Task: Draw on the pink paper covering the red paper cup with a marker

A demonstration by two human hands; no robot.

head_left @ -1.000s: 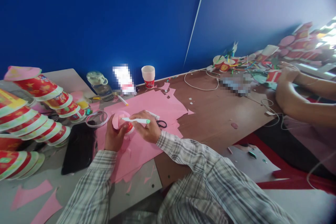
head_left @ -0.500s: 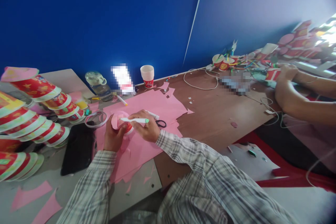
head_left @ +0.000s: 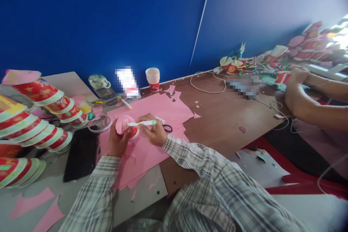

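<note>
My left hand [head_left: 116, 143] is wrapped round a red paper cup [head_left: 132, 132] whose mouth is covered by a pink paper disc [head_left: 122, 123]. A white marker with a green cap [head_left: 141, 123] lies in my right hand [head_left: 152, 132], its tip touching the pink disc. Both hands hover over sheets of pink paper [head_left: 163, 107] on the brown table [head_left: 225, 123]. Black scissors [head_left: 167, 128] lie just right of my right hand.
Stacks of red paper cups [head_left: 40, 123] lean at the left beside a black phone [head_left: 81, 154] and a roll of clear tape [head_left: 99, 123]. A glass jar [head_left: 102, 87] and a white cup [head_left: 153, 78] stand by the blue wall. Another person's arms [head_left: 307, 98] work at the right among cables.
My right hand has shifted slightly, raising the marker's green end a little. The cup stays in my left hand.
</note>
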